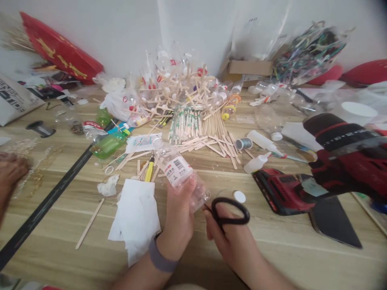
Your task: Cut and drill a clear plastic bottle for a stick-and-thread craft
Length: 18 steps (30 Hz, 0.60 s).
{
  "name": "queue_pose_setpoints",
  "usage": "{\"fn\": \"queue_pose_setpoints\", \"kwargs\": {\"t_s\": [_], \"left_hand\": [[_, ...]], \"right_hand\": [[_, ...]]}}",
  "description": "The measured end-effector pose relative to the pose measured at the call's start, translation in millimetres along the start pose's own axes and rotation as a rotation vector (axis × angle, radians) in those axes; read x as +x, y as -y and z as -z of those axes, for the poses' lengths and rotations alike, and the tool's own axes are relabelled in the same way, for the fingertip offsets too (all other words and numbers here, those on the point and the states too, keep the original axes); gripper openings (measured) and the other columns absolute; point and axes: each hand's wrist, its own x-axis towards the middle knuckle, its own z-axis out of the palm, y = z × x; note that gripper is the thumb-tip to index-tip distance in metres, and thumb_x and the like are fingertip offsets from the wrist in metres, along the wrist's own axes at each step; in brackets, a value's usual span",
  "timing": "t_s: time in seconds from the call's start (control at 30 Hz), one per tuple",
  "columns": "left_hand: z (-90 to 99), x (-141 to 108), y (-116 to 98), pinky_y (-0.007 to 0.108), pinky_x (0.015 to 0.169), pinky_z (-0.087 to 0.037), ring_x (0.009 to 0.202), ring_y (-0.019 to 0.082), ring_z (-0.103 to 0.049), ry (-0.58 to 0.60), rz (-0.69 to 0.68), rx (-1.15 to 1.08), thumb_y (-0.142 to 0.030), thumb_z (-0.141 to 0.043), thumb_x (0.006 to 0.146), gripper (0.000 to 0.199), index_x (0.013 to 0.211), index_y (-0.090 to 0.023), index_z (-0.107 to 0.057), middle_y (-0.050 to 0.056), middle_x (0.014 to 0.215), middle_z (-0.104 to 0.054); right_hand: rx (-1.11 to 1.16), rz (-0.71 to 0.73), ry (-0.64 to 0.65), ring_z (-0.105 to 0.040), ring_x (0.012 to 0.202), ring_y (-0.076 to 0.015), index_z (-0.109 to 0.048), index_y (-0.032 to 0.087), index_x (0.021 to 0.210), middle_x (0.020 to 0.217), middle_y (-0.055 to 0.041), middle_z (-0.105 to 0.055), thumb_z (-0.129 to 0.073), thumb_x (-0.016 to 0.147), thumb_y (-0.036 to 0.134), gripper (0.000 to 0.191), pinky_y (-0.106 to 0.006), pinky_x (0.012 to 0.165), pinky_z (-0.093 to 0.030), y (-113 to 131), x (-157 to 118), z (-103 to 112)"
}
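Observation:
A clear plastic bottle point(178, 171) with a white and red label is gripped by my left hand point(180, 211), which wears a grey wristband. The bottle tilts, its neck toward the pile and its base toward my right hand point(226, 231). That hand is closed round black-handled scissors point(231, 211); one loop shows above the fingers, and the tip is at the bottle's base. Whether the blades go into the plastic is unclear. White paper sheets point(136, 215) lie left of my left hand, and a white round cap point(239, 196) lies beyond the scissors.
Wooden sticks point(208, 143), bottles and a white-green bundle point(186, 123) fill the middle. A red-black power drill point(338, 161) and a dark phone point(335, 221) are at the right. Green bottle point(110, 145) and black strip point(60, 191) lie left. Another person's hand point(12, 167) rests at the left edge.

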Motion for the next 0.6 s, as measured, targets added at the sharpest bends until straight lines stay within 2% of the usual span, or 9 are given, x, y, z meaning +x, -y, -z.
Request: {"fn": "queue_pose_setpoints", "kwargs": {"t_s": [0.07,0.1,0.2,0.23,0.3,0.37,0.43,0.5,0.6], "left_hand": [[0.5,0.9,0.8,0.026,0.066,-0.051,0.068,0.012,-0.064,0.003,-0.01,-0.002,-0.03,-0.08,0.07,0.042,0.1,-0.023,-0.051,-0.004,0.08,-0.064],[0.5,1.3,1.1,0.026,0.065,-0.05,0.068,0.012,-0.064,0.001,-0.007,0.004,-0.03,-0.08,0.07,0.042,0.1,-0.023,-0.051,-0.004,0.079,-0.064],[0.2,2.4,1.2,0.025,0.058,-0.047,0.061,0.012,-0.062,-0.029,0.027,0.035,-0.029,-0.08,0.068,0.041,0.095,-0.023,-0.05,-0.005,0.073,-0.062],[0.2,2.7,1.2,0.025,0.057,-0.046,0.06,0.012,-0.061,-0.035,0.037,0.043,-0.028,-0.08,0.068,0.04,0.094,-0.023,-0.05,-0.006,0.071,-0.061],[0.4,3.2,1.4,0.025,0.057,-0.045,0.059,0.011,-0.06,-0.021,0.031,0.043,-0.028,-0.079,0.069,0.038,0.093,-0.023,-0.05,-0.006,0.071,-0.06],[1.0,3.6,1.8,0.025,0.06,-0.046,0.06,0.011,-0.059,0.008,0.004,0.034,-0.027,-0.078,0.071,0.034,0.092,-0.023,-0.051,-0.006,0.072,-0.06],[1.2,3.8,2.1,0.024,0.061,-0.046,0.061,0.01,-0.059,0.013,-0.013,0.03,-0.027,-0.077,0.073,0.031,0.092,-0.023,-0.052,-0.006,0.072,-0.06],[0.8,3.5,2.2,0.024,0.058,-0.045,0.06,0.011,-0.059,-0.004,0.006,0.037,-0.026,-0.076,0.072,0.031,0.09,-0.023,-0.052,-0.006,0.071,-0.061],[-0.2,2.4,2.0,0.023,0.052,-0.042,0.056,0.011,-0.057,0.0,0.04,0.046,-0.025,-0.077,0.071,0.032,0.089,-0.024,-0.051,-0.006,0.067,-0.059]], "right_hand": [[0.081,-0.063,0.04,-0.055,0.039,-0.0104,-0.05,0.021,0.078,0.049,0.0052,-0.057,-0.038,0.1,0.021,0.025,-0.019,0.042,-0.04,0.9,1.7,-1.4],[0.025,-0.016,0.044,-0.055,0.039,-0.0107,-0.052,0.02,0.08,0.05,0.0048,-0.058,-0.037,0.1,0.02,0.025,-0.02,0.043,-0.039,0.2,2.1,-1.2],[-0.325,0.239,-0.002,-0.054,0.037,-0.0131,-0.06,0.015,0.087,0.05,0.0017,-0.062,-0.032,0.1,0.015,0.031,-0.026,0.045,-0.037,-4.6,1.3,1.1],[-0.398,0.277,0.002,-0.054,0.036,-0.014,-0.061,0.015,0.088,0.049,0.001,-0.062,-0.031,0.1,0.014,0.032,-0.028,0.046,-0.036,-5.7,0.7,1.6],[-0.363,0.217,0.024,-0.054,0.037,-0.0146,-0.06,0.015,0.086,0.049,0.0009,-0.061,-0.033,0.099,0.015,0.031,-0.027,0.045,-0.035,-6.0,-0.1,1.1],[-0.165,0.062,0.076,-0.055,0.039,-0.013,-0.057,0.018,0.086,0.048,0.0034,-0.06,-0.035,0.1,0.017,0.026,-0.023,0.043,-0.037,-4.3,-0.3,-1.1],[-0.055,-0.014,0.1,-0.054,0.038,-0.0112,-0.055,0.019,0.087,0.047,0.0057,-0.058,-0.034,0.101,0.018,0.025,-0.02,0.042,-0.039,-3.3,-0.7,-3.8],[-0.108,0.042,0.068,-0.054,0.037,-0.012,-0.056,0.018,0.088,0.048,0.004,-0.061,-0.034,0.101,0.018,0.026,-0.022,0.042,-0.038,-5.0,-2.6,-5.5],[-0.332,0.2,-0.01,-0.054,0.038,-0.0145,-0.061,0.016,0.088,0.05,-0.0007,-0.064,-0.035,0.098,0.014,0.027,-0.026,0.045,-0.036,-9.3,-7.8,-6.4]]}}
